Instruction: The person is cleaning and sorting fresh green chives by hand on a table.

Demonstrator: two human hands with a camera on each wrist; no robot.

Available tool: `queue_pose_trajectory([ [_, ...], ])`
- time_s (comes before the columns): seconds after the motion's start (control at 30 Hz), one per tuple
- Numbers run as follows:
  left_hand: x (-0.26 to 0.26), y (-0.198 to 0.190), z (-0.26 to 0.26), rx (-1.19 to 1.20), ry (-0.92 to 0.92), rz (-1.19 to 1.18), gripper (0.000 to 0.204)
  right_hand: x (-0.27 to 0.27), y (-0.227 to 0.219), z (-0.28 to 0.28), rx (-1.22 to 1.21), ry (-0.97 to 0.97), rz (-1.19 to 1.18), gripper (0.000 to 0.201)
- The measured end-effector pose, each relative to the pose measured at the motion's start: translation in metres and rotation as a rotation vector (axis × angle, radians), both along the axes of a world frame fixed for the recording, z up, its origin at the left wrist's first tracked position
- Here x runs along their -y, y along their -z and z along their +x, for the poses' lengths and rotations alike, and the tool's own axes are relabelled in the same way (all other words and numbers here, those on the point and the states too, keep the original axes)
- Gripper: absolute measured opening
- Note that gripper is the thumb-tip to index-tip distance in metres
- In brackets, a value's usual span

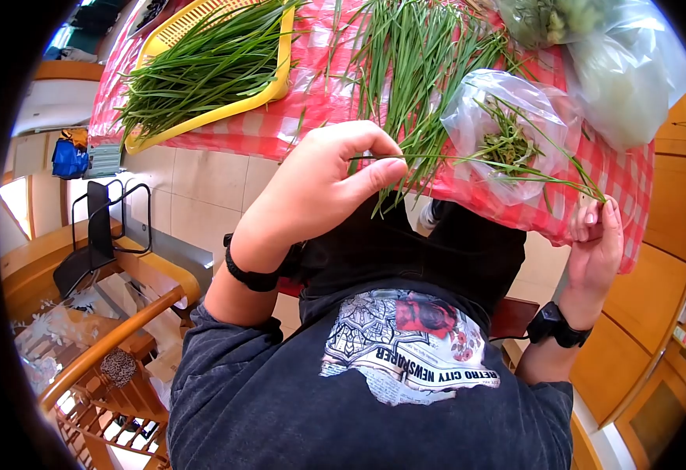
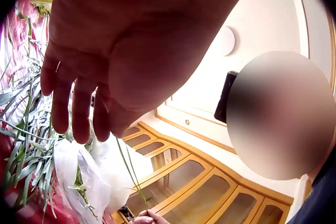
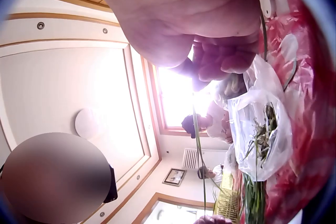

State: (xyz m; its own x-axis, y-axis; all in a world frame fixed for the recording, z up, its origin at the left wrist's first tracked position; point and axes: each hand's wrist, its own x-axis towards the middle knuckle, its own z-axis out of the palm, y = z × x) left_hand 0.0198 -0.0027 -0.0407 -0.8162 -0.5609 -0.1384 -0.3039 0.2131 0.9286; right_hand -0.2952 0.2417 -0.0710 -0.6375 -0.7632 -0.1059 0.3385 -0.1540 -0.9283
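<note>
My left hand [image 1: 331, 184] pinches a few long chives [image 1: 468, 159] between thumb and forefinger. These stretch across to my right hand [image 1: 596, 239], whose thumb and fingertips pinch their other ends. In the right wrist view, the same chives [image 3: 198, 134] run as thin green strands from the curled fingers. Between the two hands, a clear plastic bag [image 1: 468, 102] stands with its mouth spread, holding wilted trimmings [image 1: 507, 145]. A large loose heap of chives [image 1: 413, 70] lies on the table beyond my left hand.
A yellow basket [image 1: 287, 55] heaped with chives [image 1: 202, 70] sits at the table's far left. Filled plastic bags [image 1: 621, 86] stand at the back right. The table carries a red checked plastic cloth [image 1: 319, 86]. Two people [image 3: 215, 121] appear in the right wrist view's background.
</note>
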Motion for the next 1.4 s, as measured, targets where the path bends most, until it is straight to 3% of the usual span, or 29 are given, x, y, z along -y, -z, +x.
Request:
queue_pose_trajectory([
  [0.43, 0.005, -0.005, 0.025, -0.115, -0.080, 0.205, 0.019, -0.014, -0.002, -0.004, -0.010, -0.008, -0.016, 0.019],
  [0.83, 0.006, -0.014, 0.027, 0.073, -0.124, 0.130, 0.017, -0.017, -0.006, -0.005, -0.015, 0.002, -0.021, 0.018],
  [0.9, 0.005, -0.017, 0.025, 0.099, -0.117, 0.006, 0.016, -0.018, -0.006, -0.006, -0.014, 0.014, -0.023, 0.018],
  [1.23, 0.004, -0.018, 0.020, 0.053, -0.098, 0.054, 0.013, -0.022, -0.009, -0.007, -0.008, 0.020, -0.038, 0.018],
  [1.4, -0.002, -0.019, 0.010, -0.031, -0.102, -0.089, 0.014, -0.028, -0.008, -0.013, 0.014, 0.039, -0.066, 0.018],
])
